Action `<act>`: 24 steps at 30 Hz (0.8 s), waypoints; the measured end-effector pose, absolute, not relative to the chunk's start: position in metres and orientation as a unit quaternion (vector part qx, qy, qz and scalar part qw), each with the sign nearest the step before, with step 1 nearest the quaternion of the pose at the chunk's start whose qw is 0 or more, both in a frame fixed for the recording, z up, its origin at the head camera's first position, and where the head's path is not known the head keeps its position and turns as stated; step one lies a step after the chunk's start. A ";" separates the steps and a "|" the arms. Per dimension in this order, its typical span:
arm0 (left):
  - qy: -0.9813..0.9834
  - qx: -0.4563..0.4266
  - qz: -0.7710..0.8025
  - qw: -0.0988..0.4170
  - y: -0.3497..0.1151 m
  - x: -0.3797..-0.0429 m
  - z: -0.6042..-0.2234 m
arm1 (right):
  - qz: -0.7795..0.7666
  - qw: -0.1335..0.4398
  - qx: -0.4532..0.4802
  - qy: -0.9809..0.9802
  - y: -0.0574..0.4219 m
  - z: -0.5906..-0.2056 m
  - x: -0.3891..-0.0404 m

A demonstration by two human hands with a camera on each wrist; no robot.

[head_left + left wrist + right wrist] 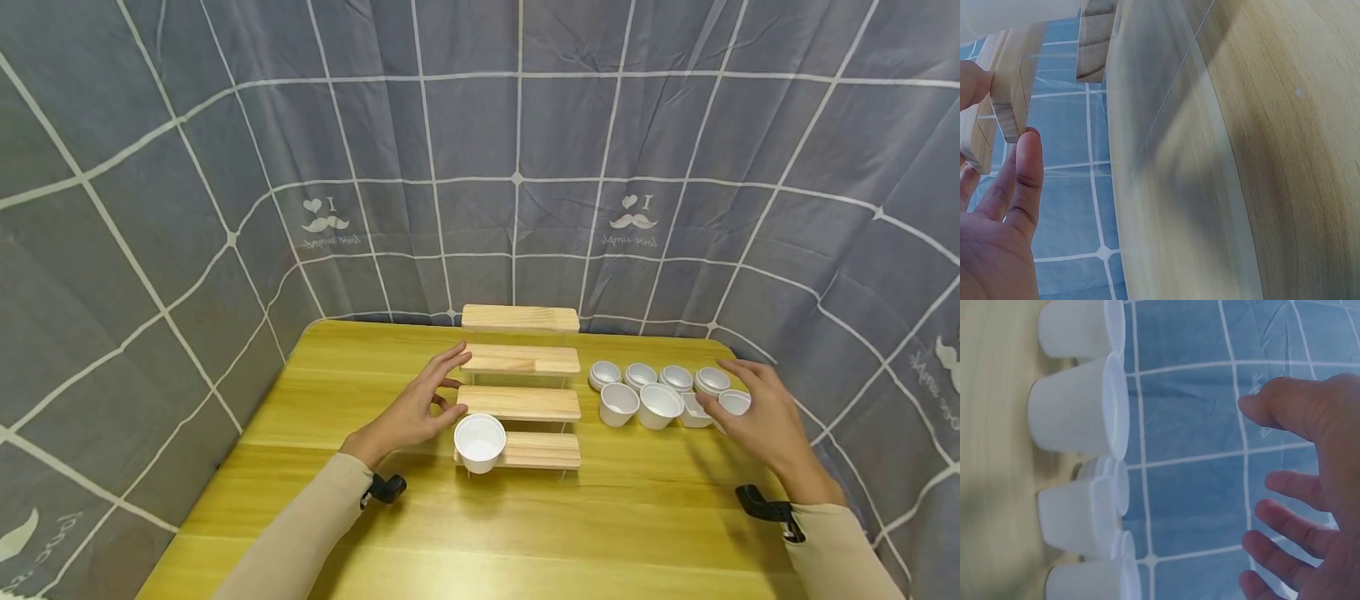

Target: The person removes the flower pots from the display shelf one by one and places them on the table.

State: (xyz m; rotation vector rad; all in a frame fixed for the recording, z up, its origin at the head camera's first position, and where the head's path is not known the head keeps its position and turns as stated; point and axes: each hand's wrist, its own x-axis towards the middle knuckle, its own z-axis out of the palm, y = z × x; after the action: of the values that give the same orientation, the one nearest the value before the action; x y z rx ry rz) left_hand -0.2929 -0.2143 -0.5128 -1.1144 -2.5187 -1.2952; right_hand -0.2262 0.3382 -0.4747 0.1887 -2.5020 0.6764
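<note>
My left hand [408, 412] is at the left end of a tiered wooden stand [517, 404]. Its thumb and fingers take hold of the end of one plank [1011, 87], seen close up in the left wrist view. A white round cup [480, 442] stands on the lowest tier, at its left end, just below that hand. Over the right end of a group of white cups, my right hand [761, 412] hovers with fingers spread and nothing in them. The right wrist view shows it apart from the large round cup [1075, 409] and the squarish cup [1072, 512].
Several white tubs [640, 377] form a back row on the yellow wooden table [360, 517], with taller cups [618, 404] in front. A grey checked curtain [480, 150] surrounds the table at the back and sides. Thin clear supports carry the stand's planks.
</note>
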 end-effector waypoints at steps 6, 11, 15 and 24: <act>-0.824 -0.366 -0.429 0.047 -0.215 -0.292 -0.514 | 0.249 0.275 0.094 -0.924 0.326 -0.466 -0.224; -0.824 -0.367 -0.429 0.051 -0.214 -0.293 -0.514 | 0.252 0.284 0.114 -0.918 0.319 -0.462 -0.222; -0.825 -0.367 -0.427 0.051 -0.215 -0.293 -0.515 | 0.252 0.294 0.122 -0.914 0.315 -0.461 -0.223; -0.824 -0.367 -0.428 0.053 -0.215 -0.292 -0.514 | 0.250 0.301 0.133 -0.911 0.303 -0.458 -0.223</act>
State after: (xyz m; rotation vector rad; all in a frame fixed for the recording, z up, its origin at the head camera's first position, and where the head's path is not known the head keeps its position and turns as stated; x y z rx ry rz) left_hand -0.2916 -0.2146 -0.5137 -1.1148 -2.5056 -1.3015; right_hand -0.2234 0.3030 -0.4582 0.3537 -2.4154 0.6621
